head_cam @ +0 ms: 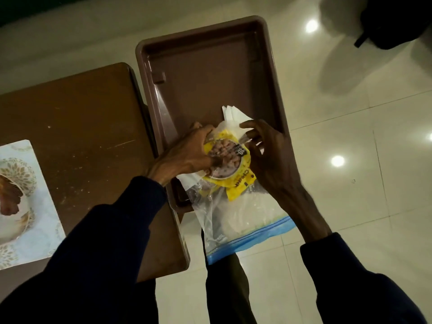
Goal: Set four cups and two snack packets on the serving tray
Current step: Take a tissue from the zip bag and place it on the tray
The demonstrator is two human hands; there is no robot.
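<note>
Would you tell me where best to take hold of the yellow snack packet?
Probably by its free lower corner, coming from the right: the left hand covers the left side, and that flat corner sticks out over the clear bag.

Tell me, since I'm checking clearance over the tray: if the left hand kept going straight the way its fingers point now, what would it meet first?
The left hand points right, into the yellow snack packet it already grips. Just beyond lies the right hand, holding the clear plastic bag above the brown tray. Depth is unclear.
</note>
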